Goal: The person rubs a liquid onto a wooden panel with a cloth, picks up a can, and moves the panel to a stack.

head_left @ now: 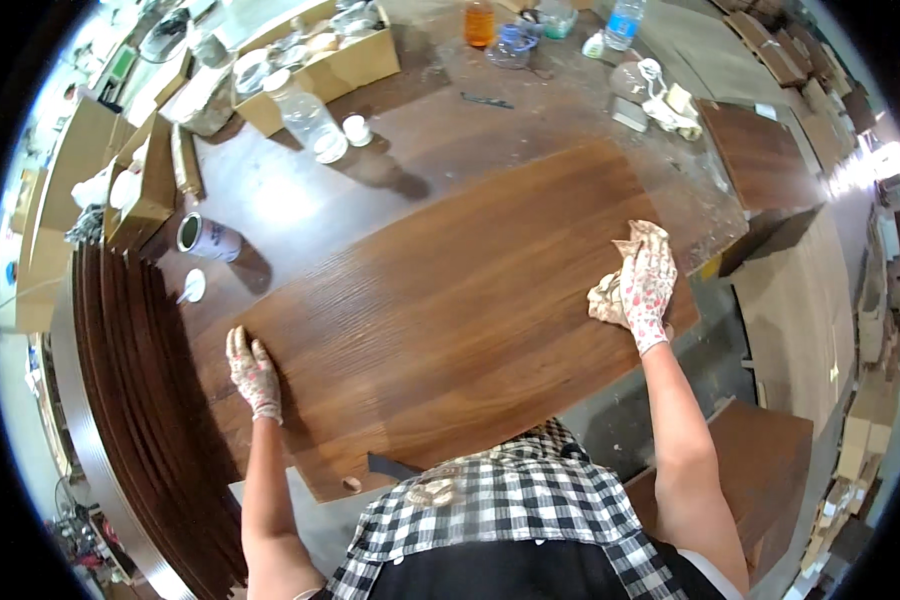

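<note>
A large brown board (450,290) lies flat across the middle of the frame on a dark tabletop (425,125), slanting up towards the right. Your gloved left hand (254,378) rests on its left end, fingers stretched out, slightly spread and gripping nothing, probably to keep it steady. Near the board's right end, your gloved right hand (648,285) has its fingers together, gripping a crumpled beige rag (606,300) against the surface; the flattened hand seems to spread pressure through the cloth. An uncapped can (210,238) and a small white lid (194,286) sit beyond the board at left, perhaps to stay within reach yet off its face. The board is mid-brown with darker grain running lengthwise; its left part shows fine streaks that catch the light, its right part looks more even. A round hole (351,485) marks its lower-left corner.
</note>
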The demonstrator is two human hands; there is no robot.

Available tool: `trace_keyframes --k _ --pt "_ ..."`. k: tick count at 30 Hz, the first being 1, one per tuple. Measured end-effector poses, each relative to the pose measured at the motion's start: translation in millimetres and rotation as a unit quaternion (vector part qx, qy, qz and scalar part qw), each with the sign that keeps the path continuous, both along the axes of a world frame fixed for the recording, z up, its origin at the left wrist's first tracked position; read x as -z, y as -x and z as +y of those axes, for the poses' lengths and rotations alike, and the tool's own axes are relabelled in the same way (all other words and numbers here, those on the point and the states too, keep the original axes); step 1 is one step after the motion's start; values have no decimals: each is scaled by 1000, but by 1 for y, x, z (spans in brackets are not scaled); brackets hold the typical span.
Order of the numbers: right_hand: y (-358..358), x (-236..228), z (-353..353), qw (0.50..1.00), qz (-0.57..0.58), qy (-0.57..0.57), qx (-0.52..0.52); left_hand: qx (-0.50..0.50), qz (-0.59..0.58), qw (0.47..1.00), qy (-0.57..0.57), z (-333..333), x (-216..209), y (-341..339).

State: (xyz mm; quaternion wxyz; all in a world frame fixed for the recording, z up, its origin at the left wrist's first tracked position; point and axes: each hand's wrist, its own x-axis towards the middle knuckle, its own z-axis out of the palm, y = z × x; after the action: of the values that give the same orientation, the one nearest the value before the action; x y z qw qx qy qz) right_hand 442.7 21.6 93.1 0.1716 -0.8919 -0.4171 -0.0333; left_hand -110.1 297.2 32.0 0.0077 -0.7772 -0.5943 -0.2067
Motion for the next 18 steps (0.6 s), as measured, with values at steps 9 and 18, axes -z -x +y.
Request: trace_keyframes --k 9,18 --pt "194 12 36 948 25 16 -318 108 -314 943 39 41 -75 -168" --pt "204 19 56 950 65 -22 -306 147 -480 862 65 231 -35 -279"
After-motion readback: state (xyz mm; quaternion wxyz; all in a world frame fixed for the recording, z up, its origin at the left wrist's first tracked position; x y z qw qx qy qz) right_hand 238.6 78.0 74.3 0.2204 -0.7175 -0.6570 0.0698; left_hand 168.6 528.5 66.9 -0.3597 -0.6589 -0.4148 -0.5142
